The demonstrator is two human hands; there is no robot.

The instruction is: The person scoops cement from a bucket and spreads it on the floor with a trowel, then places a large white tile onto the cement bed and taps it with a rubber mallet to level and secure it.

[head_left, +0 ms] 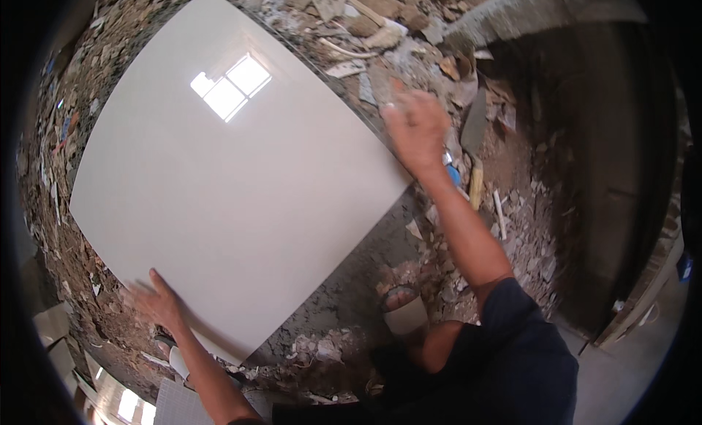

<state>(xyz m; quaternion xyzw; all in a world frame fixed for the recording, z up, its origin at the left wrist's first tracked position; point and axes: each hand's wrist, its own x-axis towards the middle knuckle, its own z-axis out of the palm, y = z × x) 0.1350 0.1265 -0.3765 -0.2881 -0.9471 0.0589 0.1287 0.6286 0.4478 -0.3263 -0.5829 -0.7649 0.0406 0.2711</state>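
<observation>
A large glossy off-white floor tile (241, 183) lies in front of me, its surface mirroring a bright window. My left hand (152, 304) rests at its near left edge, fingers apart and thumb stretched out. Beyond the tile's right corner is my right hand (418, 129), its fingers curled in and slightly blurred. Whatever those fingers hold, if anything, is hidden. Grey wet mortar (344, 279) shows along the tile's near right side. A trowel (475, 143) with a wooden handle lies on the rubble right of my right hand.
Broken rubble (358, 30) surrounds the tile. A blue round object (453, 175) sits beside my right wrist. A dark recess (607, 169) with a concrete edge lies at the right. My sandalled foot (402, 308) stands close to the mortar. A grey tile piece (179, 404) lies at lower left.
</observation>
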